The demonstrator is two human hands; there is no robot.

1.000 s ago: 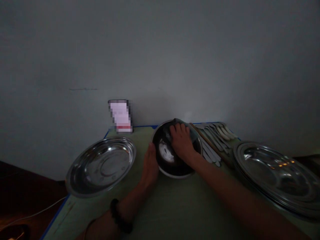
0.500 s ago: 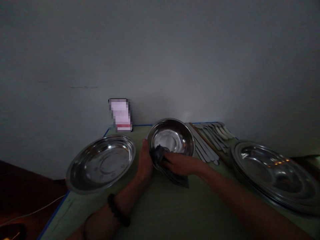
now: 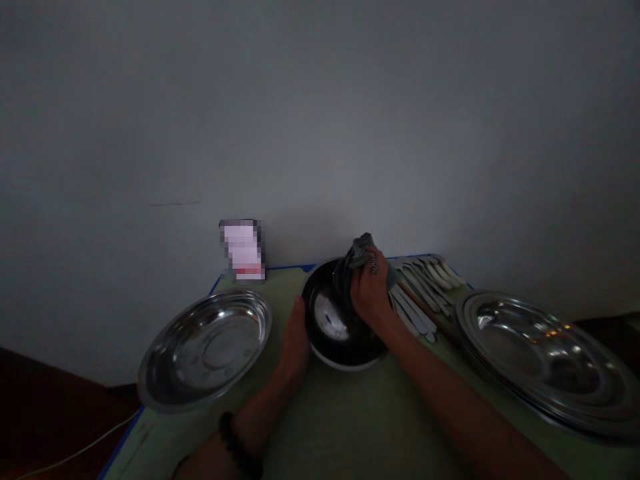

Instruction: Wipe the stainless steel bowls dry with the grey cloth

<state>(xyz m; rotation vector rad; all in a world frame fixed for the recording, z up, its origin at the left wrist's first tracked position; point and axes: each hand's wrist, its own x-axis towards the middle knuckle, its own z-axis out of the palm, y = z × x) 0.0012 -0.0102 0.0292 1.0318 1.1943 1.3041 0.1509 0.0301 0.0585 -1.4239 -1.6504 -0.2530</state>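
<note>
A shiny metal bowl [image 3: 330,320] is in the middle of the table, close to the wall. My left hand [image 3: 295,340] grips its left side, the thumb at the rim and the other fingers hidden behind the wall of the bowl. In my right hand [image 3: 371,290] is a bunched dark patterned cloth [image 3: 361,253], pressed at the upper right part of the bowl's rim. Part of the cloth hangs over the inside of the bowl.
A wide metal basin [image 3: 215,340] is at the left. Stacked metal trays [image 3: 545,360] lie at the right. Between bowl and trays lie several spoons and other cutlery [image 3: 427,283]. A phone [image 3: 243,247] leans on the wall behind the green table [image 3: 320,427].
My right hand has carried the cloth from the bowl's near left side to its far right rim. The bowl is turned and tilted differently in my left hand. The view has shifted slightly.
</note>
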